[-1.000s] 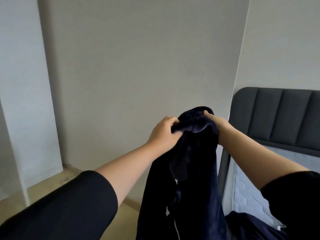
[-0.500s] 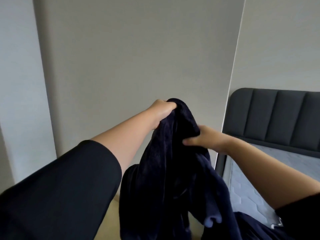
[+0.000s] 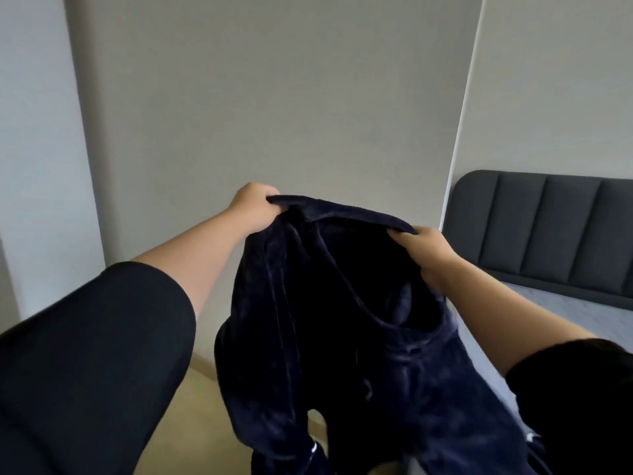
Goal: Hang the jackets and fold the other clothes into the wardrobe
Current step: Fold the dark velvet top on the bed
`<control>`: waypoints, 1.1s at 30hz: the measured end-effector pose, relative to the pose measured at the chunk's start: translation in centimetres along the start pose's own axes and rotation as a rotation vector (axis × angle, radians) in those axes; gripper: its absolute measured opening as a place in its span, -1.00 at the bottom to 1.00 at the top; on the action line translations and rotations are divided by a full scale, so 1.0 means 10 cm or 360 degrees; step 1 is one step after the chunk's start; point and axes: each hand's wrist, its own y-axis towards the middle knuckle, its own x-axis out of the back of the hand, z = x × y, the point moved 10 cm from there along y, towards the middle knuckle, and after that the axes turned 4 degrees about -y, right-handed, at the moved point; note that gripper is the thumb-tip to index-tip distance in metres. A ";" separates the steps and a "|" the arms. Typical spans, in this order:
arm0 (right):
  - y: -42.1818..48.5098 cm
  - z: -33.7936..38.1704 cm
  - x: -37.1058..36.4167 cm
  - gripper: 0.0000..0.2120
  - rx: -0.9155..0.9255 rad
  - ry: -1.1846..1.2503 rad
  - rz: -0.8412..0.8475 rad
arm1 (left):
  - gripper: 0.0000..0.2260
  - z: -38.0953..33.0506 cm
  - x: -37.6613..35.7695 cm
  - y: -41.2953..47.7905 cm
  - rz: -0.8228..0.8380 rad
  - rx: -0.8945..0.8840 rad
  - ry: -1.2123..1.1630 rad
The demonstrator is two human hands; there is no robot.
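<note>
A dark navy velvety jacket (image 3: pixel 294 337) hangs in the air in front of me, held up by its top edge. My left hand (image 3: pixel 255 209) grips the left end of that edge with curled fingers. Lower and to the right, my right hand (image 3: pixel 430 248) grips the other end. The top edge is stretched between both hands, and the garment opens below it into a dark hollow. Its lower part drops out of the bottom of the view. No hanger or wardrobe interior shows.
A plain grey wall panel (image 3: pixel 274 97) fills the view ahead. A bed with a dark padded headboard (image 3: pixel 548 231) and a grey mattress (image 3: pixel 568 313) stands at the right. Pale wooden floor (image 3: pixel 191 406) shows at the lower left.
My hands were close together on the bunched jacket. My right hand slid along the fabric to the right, and the top edge is now spread wide between both hands.
</note>
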 end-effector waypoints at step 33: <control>0.17 2.04 -1.87 -0.86 0.0907 -0.0364 -0.0018 | -0.78 0.42 0.94 0.09 -0.0264 0.0113 -0.0049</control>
